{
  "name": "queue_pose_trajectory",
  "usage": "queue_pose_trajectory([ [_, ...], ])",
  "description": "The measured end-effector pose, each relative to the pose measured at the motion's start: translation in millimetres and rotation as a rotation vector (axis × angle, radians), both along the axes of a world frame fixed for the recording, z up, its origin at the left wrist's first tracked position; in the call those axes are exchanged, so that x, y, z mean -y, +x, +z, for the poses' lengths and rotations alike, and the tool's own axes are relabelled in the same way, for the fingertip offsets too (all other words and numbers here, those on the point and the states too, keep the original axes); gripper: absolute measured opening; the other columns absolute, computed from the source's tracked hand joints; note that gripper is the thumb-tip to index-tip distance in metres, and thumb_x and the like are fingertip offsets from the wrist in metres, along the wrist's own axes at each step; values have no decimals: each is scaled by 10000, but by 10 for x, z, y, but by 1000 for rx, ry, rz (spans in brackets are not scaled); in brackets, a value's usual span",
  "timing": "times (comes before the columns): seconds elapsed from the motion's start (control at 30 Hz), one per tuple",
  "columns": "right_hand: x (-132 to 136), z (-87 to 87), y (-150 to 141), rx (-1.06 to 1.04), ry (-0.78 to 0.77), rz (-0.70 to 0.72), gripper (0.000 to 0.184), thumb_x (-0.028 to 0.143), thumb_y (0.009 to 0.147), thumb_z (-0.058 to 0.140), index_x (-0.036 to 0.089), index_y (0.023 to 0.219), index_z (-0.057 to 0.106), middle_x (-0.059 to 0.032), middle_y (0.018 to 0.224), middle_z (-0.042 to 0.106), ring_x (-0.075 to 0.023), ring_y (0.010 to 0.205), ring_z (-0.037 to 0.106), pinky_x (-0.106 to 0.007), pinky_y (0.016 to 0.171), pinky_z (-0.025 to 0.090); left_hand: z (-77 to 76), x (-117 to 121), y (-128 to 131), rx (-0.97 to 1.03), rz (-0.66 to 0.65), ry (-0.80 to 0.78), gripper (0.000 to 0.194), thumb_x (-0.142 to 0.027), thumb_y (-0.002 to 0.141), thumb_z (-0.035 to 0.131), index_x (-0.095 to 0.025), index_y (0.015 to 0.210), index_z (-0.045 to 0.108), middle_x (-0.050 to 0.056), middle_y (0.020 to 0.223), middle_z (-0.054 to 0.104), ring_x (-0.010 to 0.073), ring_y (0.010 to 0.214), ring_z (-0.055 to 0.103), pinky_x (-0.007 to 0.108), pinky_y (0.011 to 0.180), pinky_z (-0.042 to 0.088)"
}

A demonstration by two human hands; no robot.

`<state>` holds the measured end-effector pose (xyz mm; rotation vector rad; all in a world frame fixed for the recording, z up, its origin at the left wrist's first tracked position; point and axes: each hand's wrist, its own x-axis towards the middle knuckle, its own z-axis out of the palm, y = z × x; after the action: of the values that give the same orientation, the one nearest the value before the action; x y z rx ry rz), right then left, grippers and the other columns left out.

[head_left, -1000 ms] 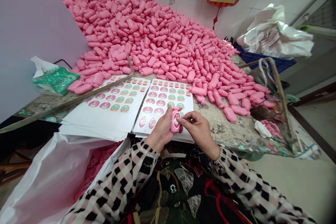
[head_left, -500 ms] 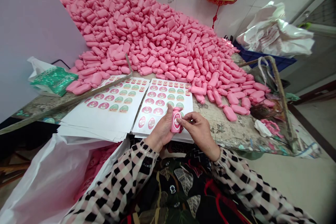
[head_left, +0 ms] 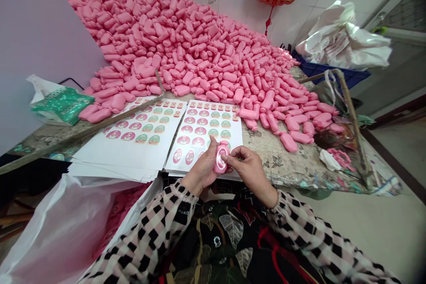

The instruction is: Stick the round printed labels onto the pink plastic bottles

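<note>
My left hand (head_left: 201, 170) is wrapped round a small pink bottle (head_left: 221, 158) held upright over the table's near edge. My right hand (head_left: 248, 167) pinches and presses a round label on the bottle's front with thumb and fingertips. Just behind the hands lies a white sticker sheet (head_left: 203, 135) with rows of pink and green round labels. A second stack of sticker sheets (head_left: 133, 142) lies to its left. A huge heap of pink bottles (head_left: 186, 49) covers the back of the table.
A white plastic bag (head_left: 63, 230) with pink bottles inside hangs open at my lower left. A green packet (head_left: 61, 104) lies at the table's left. A wooden stick (head_left: 83, 128) crosses the left sheets. White bags (head_left: 342, 40) sit on a blue crate at right.
The view has shifted slightly; both hands stay on the bottle, with the right fingers still rubbing over its label.
</note>
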<state>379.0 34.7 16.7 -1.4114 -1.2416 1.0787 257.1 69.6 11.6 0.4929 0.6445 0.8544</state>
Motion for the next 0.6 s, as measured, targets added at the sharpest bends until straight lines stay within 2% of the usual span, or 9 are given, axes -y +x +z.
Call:
queue_pose_trajectory([
  [0.1, 0, -5, 6, 35, 23, -31, 301, 471, 678, 682, 190, 674, 574, 1, 600, 627, -147, 556, 580, -267, 555, 461, 37, 23, 6, 37, 55, 23, 538, -673, 723, 489, -159, 867, 557, -8, 678, 531, 92, 551, 528, 215, 515, 467],
  [0.17, -1, -8, 15, 35, 31, -50, 300, 470, 678, 681, 190, 673, 573, 3, 615, 621, -145, 571, 570, -267, 566, 456, 68, 51, -20, 29, 47, 54, 478, -617, 746, 529, -168, 906, 557, -1, 751, 545, 92, 618, 543, 219, 573, 482],
  [0.27, 2, -15, 25, 47, 42, -69, 285, 457, 692, 669, 191, 670, 570, 11, 622, 611, -136, 577, 552, -255, 569, 435, 116, 97, -101, -55, -76, 132, 360, -481, 775, 599, -223, 1014, 521, 0, 873, 547, 106, 706, 569, 248, 623, 496],
  [0.37, 18, -19, 30, 102, 40, -78, 285, 465, 709, 648, 192, 672, 576, 16, 612, 603, -129, 573, 528, -243, 564, 409, 146, 123, -189, -133, -227, 229, 402, -342, 768, 652, -269, 1113, 458, -11, 891, 523, 112, 701, 579, 263, 617, 491],
  [0.5, 63, 35, 86, 280, 53, -5, 304, 494, 773, 573, 199, 709, 609, 14, 645, 616, -127, 591, 520, -234, 566, 380, 138, 123, -261, -125, -285, 320, 453, -227, 783, 632, -261, 1177, 411, -10, 886, 508, 102, 676, 571, 269, 631, 482],
  [0.6, 82, 99, 199, 487, 102, 64, 282, 485, 802, 549, 220, 772, 639, 10, 677, 625, -130, 623, 527, -240, 595, 368, 121, 116, -288, -89, -299, 298, 408, -194, 783, 610, -224, 1144, 422, 4, 882, 520, 107, 657, 570, 268, 602, 479],
])
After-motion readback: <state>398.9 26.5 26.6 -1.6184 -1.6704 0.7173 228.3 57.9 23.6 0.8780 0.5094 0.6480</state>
